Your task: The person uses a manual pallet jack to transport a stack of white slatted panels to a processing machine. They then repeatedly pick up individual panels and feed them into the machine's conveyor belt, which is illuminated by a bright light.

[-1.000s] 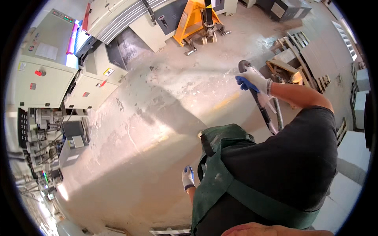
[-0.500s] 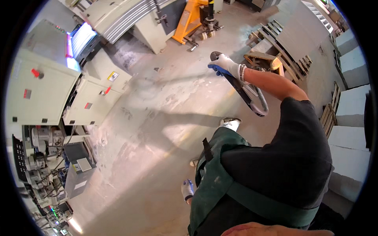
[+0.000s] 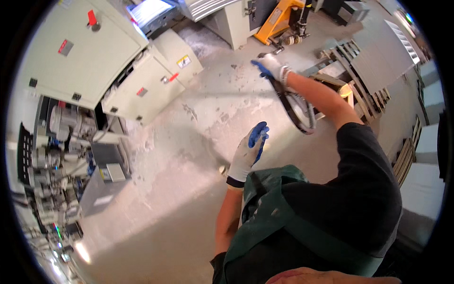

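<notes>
My right hand [image 3: 272,67], in a white glove with blue palm coating, is closed around the upper end of a dark looped band [image 3: 289,108]. The band hangs slanting down to the right as a long narrow loop with a greyish rounded lower end; its exact kind is unclear. Lower and nearer my body, my left hand [image 3: 247,154] wears a matching glove with a dark cuff. Its fingers are slightly bent with nothing visible between them, apart from the band. A dark green apron [image 3: 265,217] covers my front.
Pale machine cabinets [image 3: 85,52] with red switches stand at the left, above motors and a grey box [image 3: 101,189]. An orange pallet jack [image 3: 280,21] is at the far side. Wooden pallets [image 3: 354,71] with a grey sheet [image 3: 385,59] and pale stacks [image 3: 418,189] line the right.
My left hand has risen from beside my leg to in front of the apron. My right hand keeps the band, swung slightly. The view has shifted, bringing the cabinets further in.
</notes>
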A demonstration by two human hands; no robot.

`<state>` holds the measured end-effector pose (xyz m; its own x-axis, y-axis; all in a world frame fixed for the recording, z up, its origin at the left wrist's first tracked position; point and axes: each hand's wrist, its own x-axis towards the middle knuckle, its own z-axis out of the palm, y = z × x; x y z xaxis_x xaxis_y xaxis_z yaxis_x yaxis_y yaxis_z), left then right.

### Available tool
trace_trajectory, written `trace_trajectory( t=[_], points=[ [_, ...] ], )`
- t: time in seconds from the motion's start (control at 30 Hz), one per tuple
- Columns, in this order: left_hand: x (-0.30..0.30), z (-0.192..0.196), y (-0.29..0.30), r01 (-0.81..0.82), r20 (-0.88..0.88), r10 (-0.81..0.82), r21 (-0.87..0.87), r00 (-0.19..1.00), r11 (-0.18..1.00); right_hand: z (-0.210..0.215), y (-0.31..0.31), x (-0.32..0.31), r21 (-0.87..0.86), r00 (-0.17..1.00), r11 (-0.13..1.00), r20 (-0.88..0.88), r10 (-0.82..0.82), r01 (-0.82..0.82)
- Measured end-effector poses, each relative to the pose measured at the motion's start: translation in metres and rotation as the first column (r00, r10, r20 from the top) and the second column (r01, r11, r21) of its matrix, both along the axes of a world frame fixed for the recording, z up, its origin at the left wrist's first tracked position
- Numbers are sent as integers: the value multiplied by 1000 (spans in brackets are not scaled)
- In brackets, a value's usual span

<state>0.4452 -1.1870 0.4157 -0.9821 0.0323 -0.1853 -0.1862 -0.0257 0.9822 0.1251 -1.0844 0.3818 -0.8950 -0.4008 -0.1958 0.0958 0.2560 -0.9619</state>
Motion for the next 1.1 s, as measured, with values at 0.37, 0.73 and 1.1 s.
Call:
trace_trajectory(
  t=[0.37,0.73,1.1],
  points=[
    [-3,82,-219,73,-192,-39,171,981,983,69,-271,48,322,869,934,-494,26,155],
    [77,101,-441,-153,12,156,290,988,945,154,-548,181,147,978,984,-195,-71,101],
    [266,119,-621,-313,15,317,205,948,927,159,-764,374,112,992,993,-120,-34,47]
  ],
)
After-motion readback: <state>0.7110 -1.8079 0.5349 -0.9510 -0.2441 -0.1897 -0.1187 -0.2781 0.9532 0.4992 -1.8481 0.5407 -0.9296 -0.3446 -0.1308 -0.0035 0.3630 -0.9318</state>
